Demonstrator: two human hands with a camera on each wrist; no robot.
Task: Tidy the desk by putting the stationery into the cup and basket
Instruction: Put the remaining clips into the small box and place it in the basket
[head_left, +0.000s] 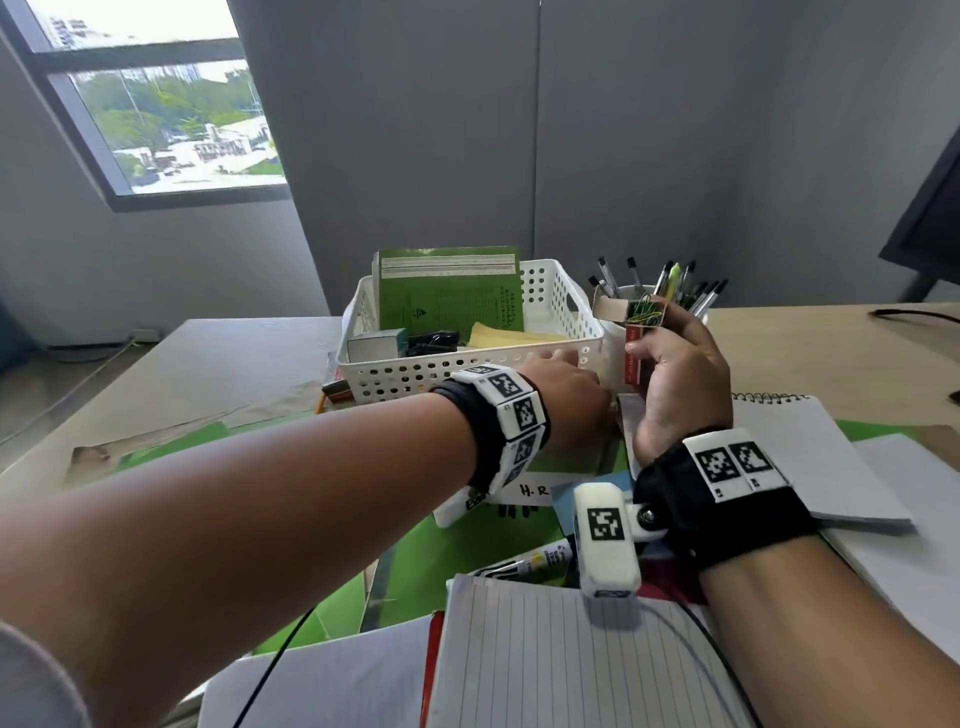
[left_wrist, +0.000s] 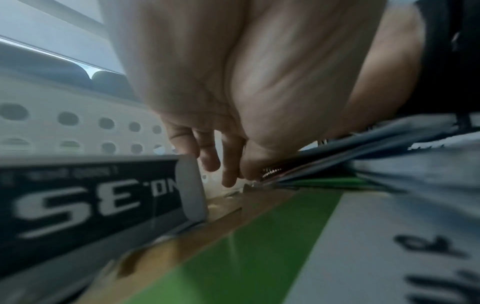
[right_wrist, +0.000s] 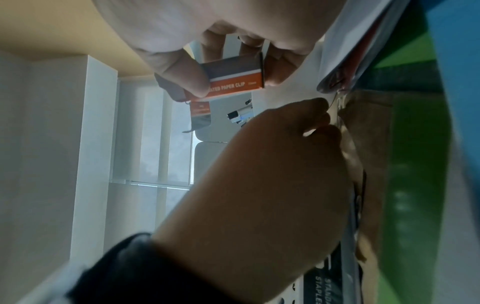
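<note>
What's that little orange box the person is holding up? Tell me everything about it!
It is a small cardboard paper clip box, orange-red with a dark band and white print reading "PAPER CLIP". Its top flap stands open, showing green and yellow paper clips inside. The right hand holds it upright, thumb on one side and fingers on the other, in the air just in front of the white pen cup, beside the white basket.
</note>
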